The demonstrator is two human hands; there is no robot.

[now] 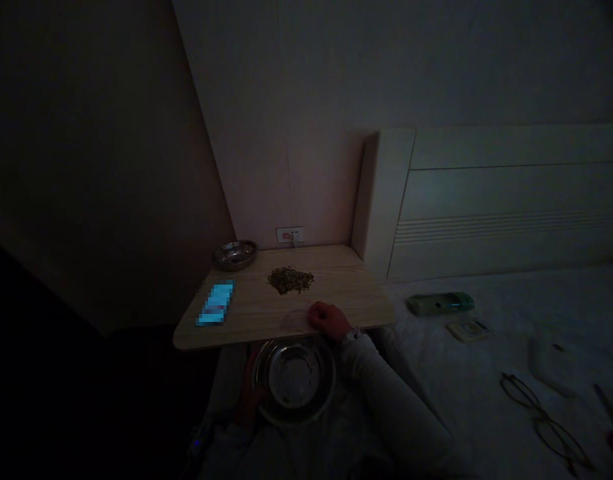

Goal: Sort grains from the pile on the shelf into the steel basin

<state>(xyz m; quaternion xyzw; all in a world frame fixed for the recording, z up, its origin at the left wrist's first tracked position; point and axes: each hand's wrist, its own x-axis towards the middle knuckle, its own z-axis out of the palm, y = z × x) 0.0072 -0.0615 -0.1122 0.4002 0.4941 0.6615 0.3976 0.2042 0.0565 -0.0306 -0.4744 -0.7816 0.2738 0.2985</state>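
Observation:
My left hand [249, 397] grips the left rim of a round metal bowl [330, 380], held just below the front edge of the small wooden table [346, 273]. A few dark specks show inside the bowl. On the tabletop lies a loose, spread pile of small dark seeds or grains [289, 280]. My right hand [329, 320] rests at the table's front edge, nearer to me than the pile, with its fingers curled closed. Whatever those fingers may hold is hidden in the dim light.
A second metal bowl [235, 256] stands at the table's back left, behind a lit phone [215, 304]. A wall socket [290, 235] has a plug in it. On the bed at right are a green bottle-like item [440, 304], a small box [469, 329] and glasses [539, 417].

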